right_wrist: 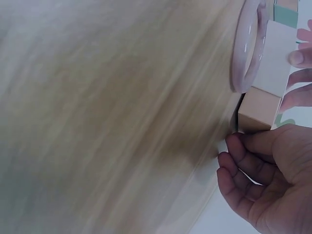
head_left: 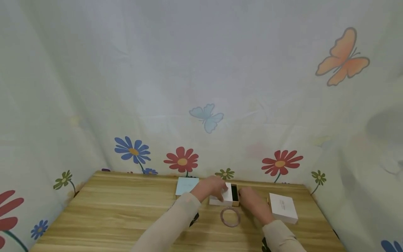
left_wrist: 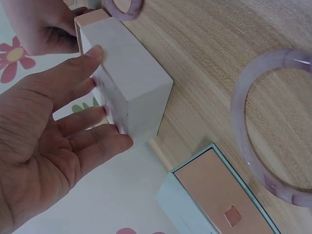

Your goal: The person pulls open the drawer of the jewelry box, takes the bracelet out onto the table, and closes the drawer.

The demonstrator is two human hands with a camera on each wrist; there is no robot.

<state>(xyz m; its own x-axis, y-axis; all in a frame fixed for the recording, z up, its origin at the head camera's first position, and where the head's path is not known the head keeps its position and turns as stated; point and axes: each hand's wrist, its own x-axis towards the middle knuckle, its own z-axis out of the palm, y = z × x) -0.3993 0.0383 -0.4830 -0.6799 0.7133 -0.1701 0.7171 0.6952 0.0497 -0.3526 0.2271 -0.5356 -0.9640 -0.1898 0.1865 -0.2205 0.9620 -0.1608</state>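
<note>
A white box (left_wrist: 134, 63) lies flat toward the far edge of the bench (head_left: 110, 210), a little right of its middle, with its drawer (right_wrist: 261, 105) standing partly out at the right end and showing a dark interior. The left hand (head_left: 209, 185) holds the white box from above, its thumb at the near top edge and its fingers spread over the top, probably to keep the outer case steady against any pull from the other side. The right hand (head_left: 253, 201) has thumb and forefinger brought narrowly together at the drawer's outer end, a pinch that suits drawing along the box's length; the exact spot gripped is hidden. Just on the near side of the box lies a lilac bangle (head_left: 221, 217), within easy reach of both hands. A second bangle (left_wrist: 238, 109) rests farther left, on the near side of a light-blue box (head_left: 186, 186) whose brown inner part fills its open end. Right of the right hand sits another white box (head_left: 283, 206), turned slightly askew, apart from the work so that the hand has room. Beyond the bench hangs a pale cloth (head_left: 157, 87) printed with flowers and butterflies.
</note>
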